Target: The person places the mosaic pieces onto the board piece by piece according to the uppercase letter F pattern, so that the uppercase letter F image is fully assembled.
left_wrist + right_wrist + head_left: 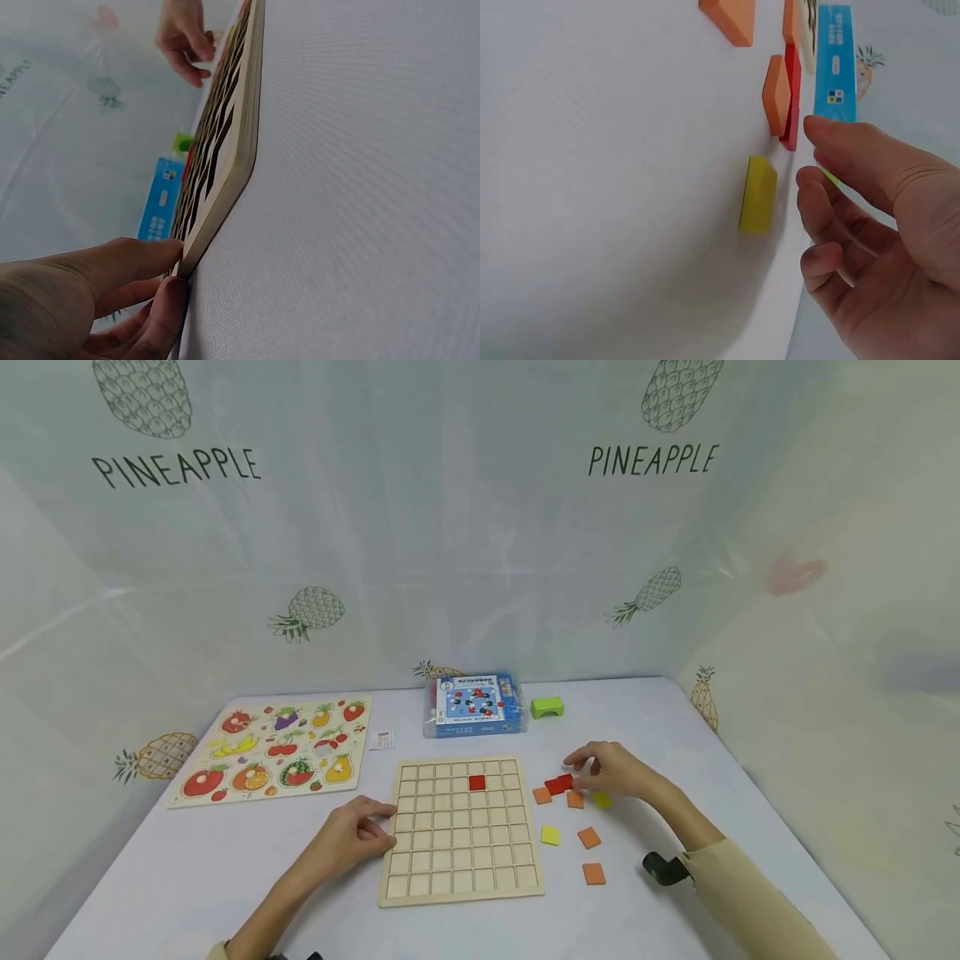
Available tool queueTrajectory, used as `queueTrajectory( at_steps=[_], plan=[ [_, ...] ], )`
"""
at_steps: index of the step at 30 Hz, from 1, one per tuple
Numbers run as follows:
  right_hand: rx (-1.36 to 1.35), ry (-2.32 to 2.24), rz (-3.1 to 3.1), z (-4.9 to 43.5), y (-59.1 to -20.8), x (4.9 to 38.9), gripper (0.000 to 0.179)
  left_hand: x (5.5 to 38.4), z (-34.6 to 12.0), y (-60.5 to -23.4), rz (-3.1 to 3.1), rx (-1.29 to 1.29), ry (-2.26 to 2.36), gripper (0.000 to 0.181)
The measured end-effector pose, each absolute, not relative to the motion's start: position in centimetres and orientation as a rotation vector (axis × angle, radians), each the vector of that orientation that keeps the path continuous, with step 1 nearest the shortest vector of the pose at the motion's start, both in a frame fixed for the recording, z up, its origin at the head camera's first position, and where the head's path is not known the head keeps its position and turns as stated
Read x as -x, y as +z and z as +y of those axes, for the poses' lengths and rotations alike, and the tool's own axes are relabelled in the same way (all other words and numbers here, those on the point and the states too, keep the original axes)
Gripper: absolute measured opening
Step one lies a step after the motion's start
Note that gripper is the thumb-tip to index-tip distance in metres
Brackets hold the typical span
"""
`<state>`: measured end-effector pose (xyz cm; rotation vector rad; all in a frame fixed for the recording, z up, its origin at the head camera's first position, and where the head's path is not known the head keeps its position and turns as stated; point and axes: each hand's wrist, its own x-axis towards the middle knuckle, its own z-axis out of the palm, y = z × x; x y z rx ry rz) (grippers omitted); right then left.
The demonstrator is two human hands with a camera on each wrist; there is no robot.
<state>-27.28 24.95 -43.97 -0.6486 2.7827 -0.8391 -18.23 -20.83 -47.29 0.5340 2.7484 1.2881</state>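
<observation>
A square wooden grid board (461, 899) lies on the table, with a red tile (477, 782) in one upper cell. My left hand (352, 832) holds the board's left edge between thumb and finger; in the left wrist view the thumb lies along the rim. Over the loose tiles to the right of the board is my right hand (618, 770), its thumb and forefinger spread apart. Two overlapping red tiles (555, 787) lie right at its thumb tip. Beside them are an orange tile (575, 800) and, partly below the hand, a yellow tile (757, 196).
More orange tiles (589, 837) and another yellow tile (551, 835) lie right of the board. Farther back stand a blue boxed set (480, 729) and a green block (547, 707). A fruit puzzle board (258, 739) and a small printed card (382, 740) lie at the left.
</observation>
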Motion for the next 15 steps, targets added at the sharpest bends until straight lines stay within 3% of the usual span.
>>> queueTrajectory(
  at_steps=[15],
  plan=[
    [0.624,-0.832,2.743,25.29,-44.52,27.49,0.027,18.22,-20.83,-47.35,2.757,-0.534,1.309,0.043]
  ],
)
